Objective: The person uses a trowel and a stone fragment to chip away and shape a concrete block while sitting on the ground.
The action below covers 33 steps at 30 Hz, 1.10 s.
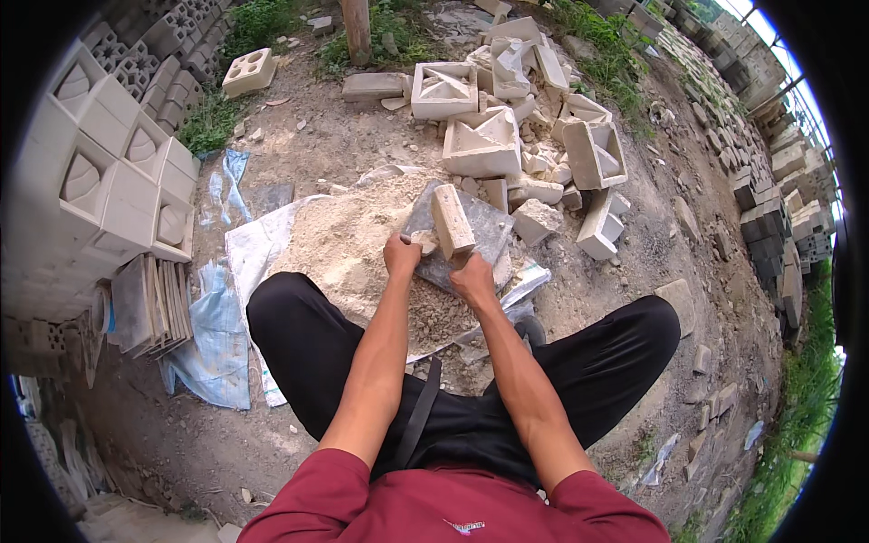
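Observation:
My right hand is closed round the handle of a block-headed mallet, whose long pale head stands over a dark grey slab. Most of the handle is hidden in my fist. Left of it, my left hand is closed on a small pale chunk of broken block at the slab's left edge. Crushed sandy rubble is heaped beside and below the slab, on a white plastic sheet spread between my bent legs.
Broken pale blocks with moulded faces are piled beyond the slab. Patterned blocks are stacked at the left, above thin boards and a blue plastic sheet. A wooden post stands at the back, and grey bricks at the right.

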Each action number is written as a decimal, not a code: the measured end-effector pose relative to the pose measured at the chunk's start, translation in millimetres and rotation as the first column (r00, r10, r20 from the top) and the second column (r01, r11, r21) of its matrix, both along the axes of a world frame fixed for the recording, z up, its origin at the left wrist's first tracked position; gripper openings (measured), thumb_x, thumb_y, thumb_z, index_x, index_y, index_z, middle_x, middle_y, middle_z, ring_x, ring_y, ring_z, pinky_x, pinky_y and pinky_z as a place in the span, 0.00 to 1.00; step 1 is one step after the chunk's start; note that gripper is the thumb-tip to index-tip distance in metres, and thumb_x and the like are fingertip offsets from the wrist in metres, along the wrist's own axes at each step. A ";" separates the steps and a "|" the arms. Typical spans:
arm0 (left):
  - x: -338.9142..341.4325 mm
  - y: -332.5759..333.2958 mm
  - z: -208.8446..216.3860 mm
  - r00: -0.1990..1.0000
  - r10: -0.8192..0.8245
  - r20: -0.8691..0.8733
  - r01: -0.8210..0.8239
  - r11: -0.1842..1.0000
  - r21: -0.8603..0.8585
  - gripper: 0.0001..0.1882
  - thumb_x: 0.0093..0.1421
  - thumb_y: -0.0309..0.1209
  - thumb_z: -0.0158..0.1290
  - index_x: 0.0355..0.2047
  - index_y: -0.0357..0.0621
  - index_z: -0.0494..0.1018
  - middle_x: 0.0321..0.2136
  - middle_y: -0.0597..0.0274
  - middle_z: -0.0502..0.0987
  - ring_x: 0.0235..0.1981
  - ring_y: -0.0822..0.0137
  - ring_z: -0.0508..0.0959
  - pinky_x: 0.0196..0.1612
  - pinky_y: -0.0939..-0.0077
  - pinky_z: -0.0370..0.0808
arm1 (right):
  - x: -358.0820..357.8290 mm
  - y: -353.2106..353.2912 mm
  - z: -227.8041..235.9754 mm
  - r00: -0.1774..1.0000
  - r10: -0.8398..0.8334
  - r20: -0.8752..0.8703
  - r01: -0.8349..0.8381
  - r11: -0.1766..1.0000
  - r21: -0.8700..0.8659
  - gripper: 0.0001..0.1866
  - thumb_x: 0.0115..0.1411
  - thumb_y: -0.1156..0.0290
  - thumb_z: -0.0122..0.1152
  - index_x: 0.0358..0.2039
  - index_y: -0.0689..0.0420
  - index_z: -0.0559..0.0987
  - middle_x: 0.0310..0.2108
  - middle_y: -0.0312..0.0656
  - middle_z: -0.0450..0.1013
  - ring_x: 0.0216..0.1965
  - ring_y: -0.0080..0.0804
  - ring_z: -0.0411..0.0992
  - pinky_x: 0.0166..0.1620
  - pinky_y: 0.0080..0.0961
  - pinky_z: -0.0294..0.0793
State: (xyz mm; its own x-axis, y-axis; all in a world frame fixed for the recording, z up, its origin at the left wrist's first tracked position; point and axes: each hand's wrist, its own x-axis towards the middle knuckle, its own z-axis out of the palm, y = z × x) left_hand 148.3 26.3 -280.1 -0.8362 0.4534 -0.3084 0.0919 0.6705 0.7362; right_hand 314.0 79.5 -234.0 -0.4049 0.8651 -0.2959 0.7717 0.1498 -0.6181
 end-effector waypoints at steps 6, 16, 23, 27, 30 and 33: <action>3.7 7.0 3.1 1.000 0.009 0.008 -0.009 1.000 0.012 0.13 0.41 0.31 0.61 0.28 0.39 0.75 0.30 0.48 0.80 0.35 0.50 0.80 0.42 0.63 0.76 | 1.8 -3.0 -4.4 0.996 -0.061 -0.068 0.061 0.998 0.003 0.27 0.49 0.65 0.60 0.46 0.71 0.68 0.39 0.66 0.74 0.44 0.63 0.73 0.49 0.46 0.73; -6.7 2.3 -11.0 0.999 -0.027 -0.042 0.028 0.999 0.029 0.14 0.41 0.31 0.62 0.29 0.40 0.74 0.30 0.49 0.80 0.35 0.50 0.80 0.40 0.63 0.76 | -10.6 -8.6 25.3 0.998 -0.056 0.004 0.056 0.997 -0.050 0.25 0.48 0.68 0.60 0.45 0.68 0.69 0.41 0.67 0.73 0.46 0.62 0.73 0.49 0.46 0.73; -4.8 2.4 0.1 0.999 -0.002 0.052 0.003 0.999 -0.036 0.15 0.43 0.32 0.64 0.30 0.42 0.75 0.31 0.50 0.80 0.36 0.51 0.80 0.40 0.63 0.76 | 3.2 -3.9 4.3 0.998 -0.014 0.067 0.016 0.999 -0.033 0.25 0.48 0.69 0.61 0.46 0.67 0.69 0.39 0.66 0.74 0.44 0.60 0.74 0.48 0.47 0.73; -8.4 -1.8 -3.4 0.998 0.009 0.064 -0.008 1.000 -0.023 0.15 0.43 0.32 0.64 0.30 0.41 0.75 0.31 0.50 0.81 0.36 0.52 0.80 0.40 0.64 0.76 | -7.0 -1.7 8.7 1.000 -0.014 0.014 0.014 0.999 -0.034 0.28 0.48 0.67 0.62 0.48 0.68 0.69 0.39 0.64 0.75 0.44 0.61 0.73 0.48 0.44 0.74; -9.9 -2.2 -4.6 0.999 0.015 0.043 -0.013 0.999 -0.042 0.15 0.43 0.32 0.64 0.30 0.41 0.75 0.31 0.50 0.80 0.36 0.52 0.80 0.41 0.64 0.76 | -7.8 -11.4 6.4 1.000 -0.030 0.008 0.030 0.999 -0.021 0.28 0.48 0.67 0.62 0.47 0.69 0.69 0.39 0.65 0.74 0.44 0.62 0.73 0.47 0.44 0.74; -7.0 2.1 -0.5 0.998 0.020 0.065 -0.019 0.999 -0.026 0.14 0.43 0.32 0.63 0.30 0.41 0.74 0.31 0.50 0.80 0.37 0.51 0.80 0.41 0.63 0.76 | 4.0 -12.6 -7.9 0.999 -0.033 0.036 0.033 0.999 0.010 0.28 0.47 0.66 0.63 0.46 0.70 0.69 0.39 0.66 0.74 0.44 0.62 0.73 0.47 0.44 0.74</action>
State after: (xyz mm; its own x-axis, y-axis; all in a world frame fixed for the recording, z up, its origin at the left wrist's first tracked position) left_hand 141.3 28.3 -280.6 -0.8226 0.4285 -0.3737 0.0312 0.6903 0.7229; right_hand 318.0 66.9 -241.8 -0.3654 0.8805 -0.3020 0.7982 0.1295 -0.5883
